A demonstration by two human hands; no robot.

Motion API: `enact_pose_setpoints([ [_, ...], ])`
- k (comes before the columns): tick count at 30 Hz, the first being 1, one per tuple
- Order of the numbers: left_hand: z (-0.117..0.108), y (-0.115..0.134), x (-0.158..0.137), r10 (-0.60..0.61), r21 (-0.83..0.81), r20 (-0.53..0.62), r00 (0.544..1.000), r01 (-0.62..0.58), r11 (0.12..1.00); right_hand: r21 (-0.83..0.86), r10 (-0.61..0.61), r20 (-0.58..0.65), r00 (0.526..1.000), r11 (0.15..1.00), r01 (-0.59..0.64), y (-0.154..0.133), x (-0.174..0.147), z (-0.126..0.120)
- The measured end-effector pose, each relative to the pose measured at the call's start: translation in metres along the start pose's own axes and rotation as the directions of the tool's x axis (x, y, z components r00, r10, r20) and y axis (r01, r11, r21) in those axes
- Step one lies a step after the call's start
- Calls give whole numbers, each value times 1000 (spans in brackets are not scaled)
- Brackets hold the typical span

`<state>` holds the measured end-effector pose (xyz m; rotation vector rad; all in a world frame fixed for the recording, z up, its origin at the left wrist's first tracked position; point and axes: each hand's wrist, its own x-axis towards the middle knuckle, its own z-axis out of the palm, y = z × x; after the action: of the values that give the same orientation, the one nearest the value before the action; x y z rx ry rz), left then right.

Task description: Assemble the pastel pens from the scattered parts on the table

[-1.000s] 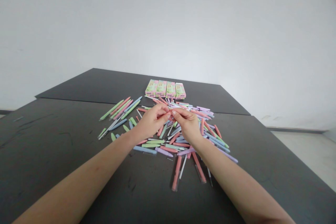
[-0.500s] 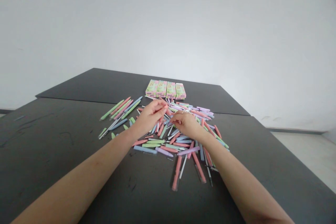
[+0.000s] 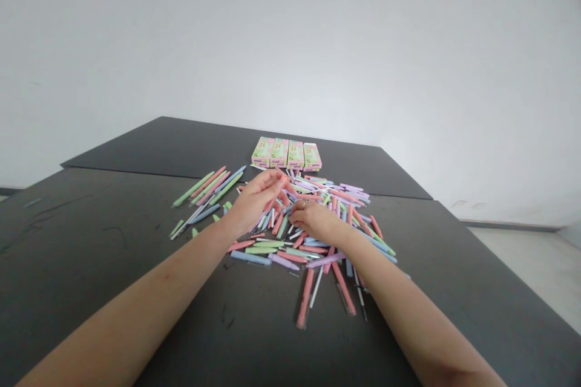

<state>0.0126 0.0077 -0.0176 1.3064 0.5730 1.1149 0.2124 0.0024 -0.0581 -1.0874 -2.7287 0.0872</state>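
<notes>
Black tabletop (image 3: pixel 91 230) bears four pastel pen boxes (image 3: pixel 280 153). Before the boxes, pen parts (image 3: pixel 313 242) lie heaped. Nearer than the boxes, the left hand (image 3: pixel 255 199) pinches a pink pen piece (image 3: pixel 285 179); the right hand (image 3: pixel 320 221) curls at the heap, its grip unclear.

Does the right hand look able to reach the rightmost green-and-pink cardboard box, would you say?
Probably yes: between the right hand and that box lie only low, multicoloured plastic pen parts, and the left hand is off to one side.
</notes>
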Motion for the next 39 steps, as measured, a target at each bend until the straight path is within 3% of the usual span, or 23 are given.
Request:
enact_pose_setpoints([
  [11,0,0,0,-17,-23,-27,1000,16,1000,-51,-124,14,992,991,124,-3,-3,-10],
  [14,0,0,-1,-3,-38,-20,1000,2,999,40,-107,0,994,993,107,0,-4,-14],
  [17,-1,1,-1,2,-31,-17,1000,-2,1000,230,-41,-98,994,971,62,1,-5,-24],
  [22,-1,2,0,10,-27,-24,1000,-11,1000,555,161,-222,962,832,-10,-3,-7,-35],
  [27,0,1,-2,11,-17,-41,999,-12,1000,830,323,-252,912,556,33,-9,-4,-36],
  [31,1,0,-3,11,8,-12,1000,-11,1000,931,408,-249,878,351,101,-14,-1,-41],
  [34,2,1,-4,13,46,48,999,-15,999,938,445,-300,843,299,176,-20,0,-48],
  [39,4,2,-6,6,57,136,991,-14,998,923,470,-363,805,296,244,-32,-1,-61],
])
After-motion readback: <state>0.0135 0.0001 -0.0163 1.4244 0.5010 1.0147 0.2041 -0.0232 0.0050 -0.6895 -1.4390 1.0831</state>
